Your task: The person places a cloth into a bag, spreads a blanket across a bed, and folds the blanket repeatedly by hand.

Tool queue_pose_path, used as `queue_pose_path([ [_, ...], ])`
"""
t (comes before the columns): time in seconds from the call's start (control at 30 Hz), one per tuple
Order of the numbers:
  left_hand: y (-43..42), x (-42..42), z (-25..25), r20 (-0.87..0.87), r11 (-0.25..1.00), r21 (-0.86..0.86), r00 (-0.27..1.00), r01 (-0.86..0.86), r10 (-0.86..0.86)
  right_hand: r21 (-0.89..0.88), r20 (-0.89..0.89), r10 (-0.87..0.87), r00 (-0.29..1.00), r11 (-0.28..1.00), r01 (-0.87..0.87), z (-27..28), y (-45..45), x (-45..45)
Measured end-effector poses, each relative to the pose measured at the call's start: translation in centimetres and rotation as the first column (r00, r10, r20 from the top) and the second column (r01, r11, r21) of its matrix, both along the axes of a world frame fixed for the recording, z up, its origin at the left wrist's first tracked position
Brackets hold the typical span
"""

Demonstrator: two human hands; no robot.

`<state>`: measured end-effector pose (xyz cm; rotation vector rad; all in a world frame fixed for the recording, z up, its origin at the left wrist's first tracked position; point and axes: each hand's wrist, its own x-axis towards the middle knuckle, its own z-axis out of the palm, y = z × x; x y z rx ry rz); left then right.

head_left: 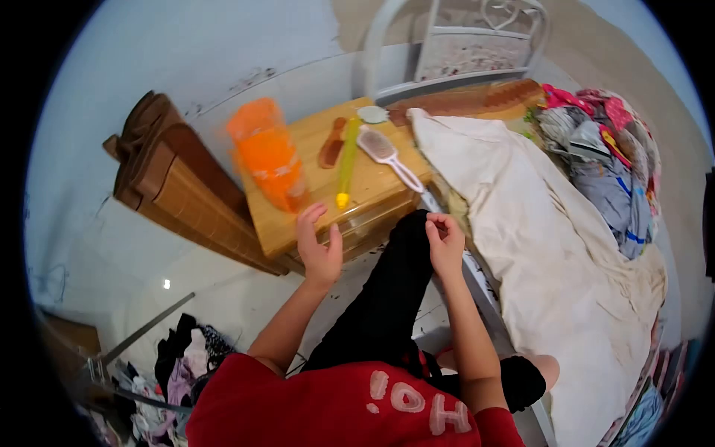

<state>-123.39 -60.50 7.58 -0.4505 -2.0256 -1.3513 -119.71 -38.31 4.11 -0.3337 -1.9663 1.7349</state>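
Note:
Just in front of the wooden table's near edge, my left hand is raised with thumb and fingers apart, holding nothing. A crinkled orange bag, blurred at its upper part, is beyond its fingertips at the table's left side. My right hand is beside the black-clothed knee, its fingers curled toward the thumb; whatever is between them is too small to make out. On the wooden table lie a brown brush, a yellow tube, a white-and-pink hairbrush and a round pale object.
Brown folded panels lean left of the table. To the right, a bed holds a cream cloth and piled clothes, with a white metal headboard behind. More clothes and a metal bar are at lower left.

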Motion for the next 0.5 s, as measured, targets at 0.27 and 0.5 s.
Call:
queue_pose_path([
  [0.27, -7.8, 1.1, -4.7, 0.162, 0.929, -0.034, 0.915, -0.37, 0.37, 0.442, -0.007, -0.18, 0.984, 0.882, 0.164, -1.4, -1.2, -6.8],
  [0.5, -10.7, -1.4, -8.8, 0.396, 0.934, 0.193, 0.895, -0.299, 0.205, 0.177, 0.197, -0.368, 0.909, 0.925, 0.337, -4.6, 4.8, -15.2],
])
